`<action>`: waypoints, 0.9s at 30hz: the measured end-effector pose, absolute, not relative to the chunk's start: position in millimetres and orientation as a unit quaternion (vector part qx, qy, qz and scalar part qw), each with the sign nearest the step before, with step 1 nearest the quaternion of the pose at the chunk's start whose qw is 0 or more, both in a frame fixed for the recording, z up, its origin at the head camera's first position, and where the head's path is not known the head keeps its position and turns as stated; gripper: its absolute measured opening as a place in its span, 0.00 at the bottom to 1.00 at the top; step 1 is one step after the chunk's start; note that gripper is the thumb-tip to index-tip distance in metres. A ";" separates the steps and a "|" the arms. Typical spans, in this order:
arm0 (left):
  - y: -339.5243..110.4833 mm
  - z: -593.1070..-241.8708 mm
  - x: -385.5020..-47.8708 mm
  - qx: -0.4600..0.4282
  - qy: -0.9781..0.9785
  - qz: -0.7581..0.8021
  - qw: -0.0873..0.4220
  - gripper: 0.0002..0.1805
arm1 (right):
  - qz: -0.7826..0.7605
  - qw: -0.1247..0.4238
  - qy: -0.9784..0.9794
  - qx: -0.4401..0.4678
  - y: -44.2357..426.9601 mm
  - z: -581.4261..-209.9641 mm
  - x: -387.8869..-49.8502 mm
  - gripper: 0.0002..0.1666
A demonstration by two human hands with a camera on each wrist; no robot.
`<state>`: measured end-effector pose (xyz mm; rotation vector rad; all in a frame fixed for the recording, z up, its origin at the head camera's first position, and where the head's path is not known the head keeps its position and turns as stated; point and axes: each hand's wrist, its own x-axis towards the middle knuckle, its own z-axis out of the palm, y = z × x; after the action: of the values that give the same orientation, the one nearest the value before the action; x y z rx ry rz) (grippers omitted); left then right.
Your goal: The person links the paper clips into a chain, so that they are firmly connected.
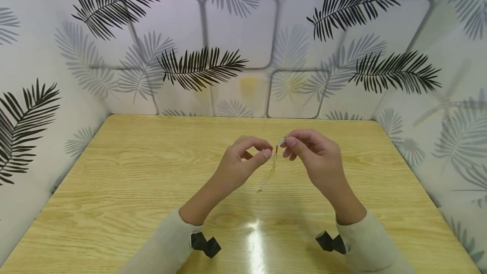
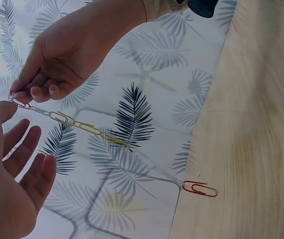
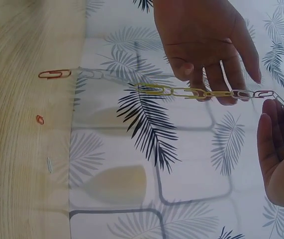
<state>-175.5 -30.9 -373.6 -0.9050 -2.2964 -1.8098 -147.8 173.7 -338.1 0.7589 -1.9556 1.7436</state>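
Two hands point(image 1: 241, 162) point(image 1: 319, 153): left slack, empty; right tight on paperclip chain point(image 3: 154, 90); red piece point(image 3: 40, 119) (right-wrist view only)

Bright head view — white glare streaks the tabletop point(image 1: 152, 172).

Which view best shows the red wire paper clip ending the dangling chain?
The left wrist view: the red wire paper clip opens widest, its loops distinct. The right wrist view shows it narrower; the head view, only tiny.
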 end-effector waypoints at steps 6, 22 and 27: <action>-23.6 -361.8 -175.0 -0.329 -0.735 -0.584 0.100 0.10 | 0.635 0.198 -0.698 0.264 173.1 -334.7 -144.8 0.05; -26.3 -357.9 -174.6 -0.341 -0.719 -0.590 0.135 0.04 | 0.577 0.142 -0.779 0.200 199.0 -340.3 -164.3 0.09; -29.6 -355.7 -174.8 -0.338 -0.716 -0.596 0.133 0.04 | 0.517 0.100 -0.840 0.135 229.8 -360.2 -199.9 0.16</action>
<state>-174.8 -29.6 -355.7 -0.9811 -2.0786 -1.7279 -199.9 229.8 -360.2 0.3978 -2.4820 1.5274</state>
